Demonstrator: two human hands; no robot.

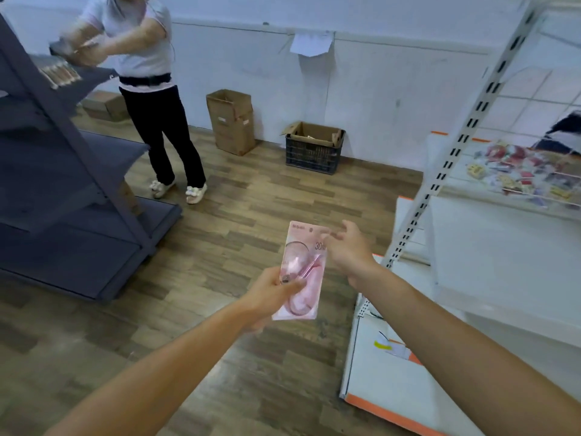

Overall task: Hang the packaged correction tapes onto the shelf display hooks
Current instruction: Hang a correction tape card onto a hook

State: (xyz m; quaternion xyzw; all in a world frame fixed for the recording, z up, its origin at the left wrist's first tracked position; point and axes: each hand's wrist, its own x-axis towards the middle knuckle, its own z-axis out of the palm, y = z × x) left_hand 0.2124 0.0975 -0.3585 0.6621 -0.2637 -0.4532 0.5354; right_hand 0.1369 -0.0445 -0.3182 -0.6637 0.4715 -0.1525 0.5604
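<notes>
The packaged correction tape (pixel 303 247), a pink card with a clear blister, stands upright in the air in front of me, over the wooden floor (pixel 220 215) and left of the white shelf unit (pixel 503 262). My left grip (pixel 267 294) has it by the lower half, thumb across the front and fingers curled behind. My right grip (pixel 349 250) is loose and spread and holds nothing. Its fingertips are at the card's upper right edge, but they are blurred and I cannot tell whether they touch it.

The shelf unit's slotted upright (pixel 456 152) leans up past my right arm. Beyond it a wire basket (pixel 534 196) holds a jumble of small colourful packets.

Across the floor to the left is a dark shelf unit (pixel 63 199), with another person (pixel 151 89) standing at its far end. Against the back wall stand a tall cardboard box (pixel 232 121) and a dark crate (pixel 311 155) with a second open box inside.
</notes>
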